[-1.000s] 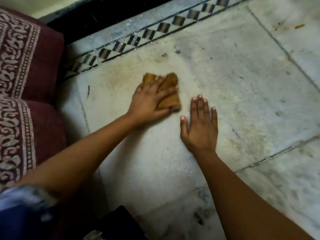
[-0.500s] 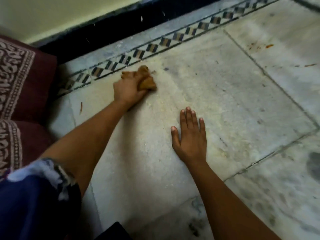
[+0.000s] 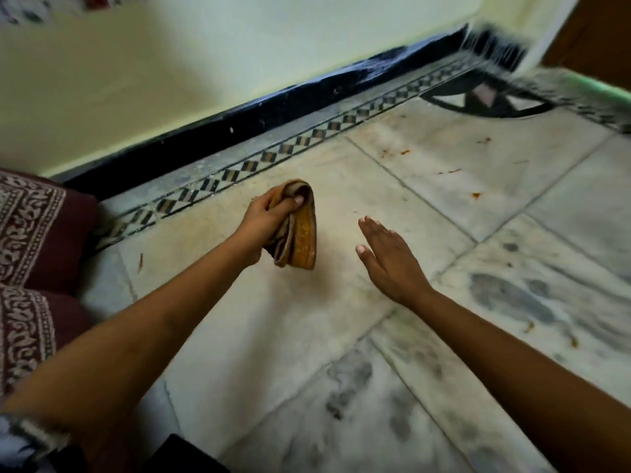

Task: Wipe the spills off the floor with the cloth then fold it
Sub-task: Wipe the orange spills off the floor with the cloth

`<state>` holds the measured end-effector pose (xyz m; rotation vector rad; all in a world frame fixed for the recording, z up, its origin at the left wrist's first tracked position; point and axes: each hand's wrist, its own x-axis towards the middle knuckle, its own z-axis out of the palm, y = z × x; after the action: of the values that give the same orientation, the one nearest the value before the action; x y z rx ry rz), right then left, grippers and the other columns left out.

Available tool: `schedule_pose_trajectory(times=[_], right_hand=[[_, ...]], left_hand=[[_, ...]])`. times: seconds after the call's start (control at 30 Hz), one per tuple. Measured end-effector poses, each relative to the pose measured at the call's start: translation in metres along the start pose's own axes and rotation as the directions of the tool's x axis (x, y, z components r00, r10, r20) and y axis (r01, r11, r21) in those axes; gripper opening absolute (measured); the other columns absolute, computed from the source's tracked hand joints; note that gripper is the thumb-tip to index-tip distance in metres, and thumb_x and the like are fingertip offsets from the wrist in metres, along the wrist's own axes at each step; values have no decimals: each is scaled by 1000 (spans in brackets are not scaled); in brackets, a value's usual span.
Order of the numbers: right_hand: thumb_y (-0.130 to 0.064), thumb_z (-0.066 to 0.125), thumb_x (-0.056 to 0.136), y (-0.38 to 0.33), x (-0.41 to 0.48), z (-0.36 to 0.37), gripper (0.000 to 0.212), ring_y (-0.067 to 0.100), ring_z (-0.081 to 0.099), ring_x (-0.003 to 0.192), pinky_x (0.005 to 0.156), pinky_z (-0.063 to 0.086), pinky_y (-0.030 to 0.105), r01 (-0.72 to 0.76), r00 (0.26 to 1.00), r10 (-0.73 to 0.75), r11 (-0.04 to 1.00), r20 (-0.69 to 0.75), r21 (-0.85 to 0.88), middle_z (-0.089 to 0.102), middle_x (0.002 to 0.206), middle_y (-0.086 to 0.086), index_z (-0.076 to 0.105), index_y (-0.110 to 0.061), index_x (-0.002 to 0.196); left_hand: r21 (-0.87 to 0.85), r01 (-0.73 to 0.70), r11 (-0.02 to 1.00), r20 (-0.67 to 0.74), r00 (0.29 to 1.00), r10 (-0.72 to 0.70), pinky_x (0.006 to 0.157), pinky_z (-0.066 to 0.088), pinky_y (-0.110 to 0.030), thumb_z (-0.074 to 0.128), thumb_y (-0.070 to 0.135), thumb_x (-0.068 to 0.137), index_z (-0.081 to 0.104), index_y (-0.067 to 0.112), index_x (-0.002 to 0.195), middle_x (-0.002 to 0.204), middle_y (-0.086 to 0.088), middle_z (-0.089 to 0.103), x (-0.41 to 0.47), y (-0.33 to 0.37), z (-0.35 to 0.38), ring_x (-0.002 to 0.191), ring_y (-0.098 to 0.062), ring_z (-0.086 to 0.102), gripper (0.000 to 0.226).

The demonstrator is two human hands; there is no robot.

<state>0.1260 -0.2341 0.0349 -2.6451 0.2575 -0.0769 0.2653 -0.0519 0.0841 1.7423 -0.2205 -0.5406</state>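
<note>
My left hand [image 3: 264,218] grips a bunched orange-brown cloth [image 3: 300,233] and holds it up off the marble floor [image 3: 307,319], its loose end hanging down. My right hand [image 3: 387,261] is just to the right of the cloth, palm down with fingers together and extended, holding nothing; whether it touches the floor I cannot tell. Small orange spill marks [image 3: 396,152] dot the tile further back right, with more orange spots [image 3: 475,195] beyond my right hand. The tile under the cloth looks dull and yellowish.
Maroon patterned cushions [image 3: 30,240] lie along the left edge. A black skirting [image 3: 273,110] and a checkered floor border [image 3: 273,155] run along the cream wall behind. A dark patterned mat edge [image 3: 491,97] sits at the far right corner.
My left hand lifted the cloth off the floor, where it was rubbing near the checkered border. My right hand, flat on the tile before, has turned and shifted slightly. The view tilted upward.
</note>
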Motion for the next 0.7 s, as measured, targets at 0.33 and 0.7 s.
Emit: schedule_pose_trajectory(times=[0.33,0.7], right_hand=[[-37,27,101,69,-28,-92,54,19,17,144,116,9,35,-151,976,157,987,-154,47,22,156,7,21,-13,148],[-39,22,101,130,-38,-118,57,19,8,146,118,2,33,-317,942,305,946,-139,-67,10,158,7,9,-11,150]], left_hand=[[164,-55,985,83,996,42,80,50,-34,64,43,84,54,26,122,114,-2,62,-8,105,90,98,-21,62,42],[356,-94,930,154,987,41,80,45,-28,73,35,79,58,32,121,116,2,58,34,105,161,105,-20,55,45]])
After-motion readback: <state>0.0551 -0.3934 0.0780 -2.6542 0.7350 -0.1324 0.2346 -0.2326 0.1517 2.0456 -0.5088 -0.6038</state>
